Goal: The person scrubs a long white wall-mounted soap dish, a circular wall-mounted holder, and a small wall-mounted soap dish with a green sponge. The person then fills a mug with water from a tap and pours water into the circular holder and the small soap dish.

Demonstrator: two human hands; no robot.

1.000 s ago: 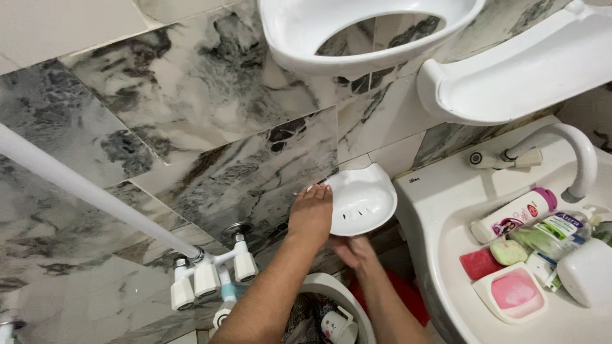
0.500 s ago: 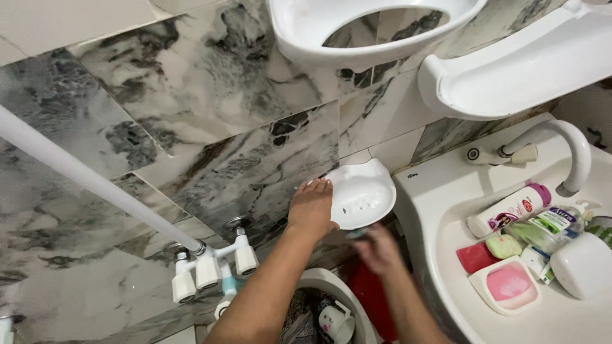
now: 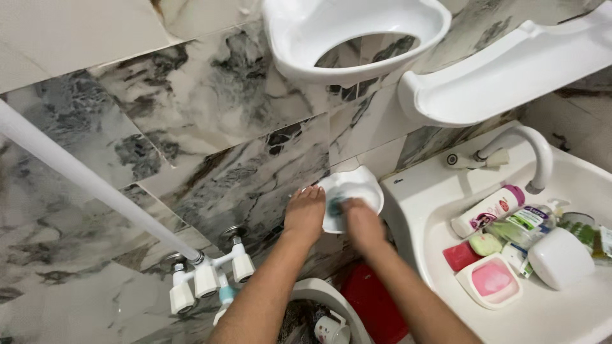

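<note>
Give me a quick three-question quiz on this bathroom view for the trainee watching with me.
1. True or false: the left hand rests at the left edge of the white soap dish on the wall.
2. What does the right hand press into the soap dish? A) a greenish pad B) a bottle C) a mug
3. Which colour is the soap in the small tray lying in the sink?

Key: 1 true. 2 A, the greenish pad. 3 pink.
</note>
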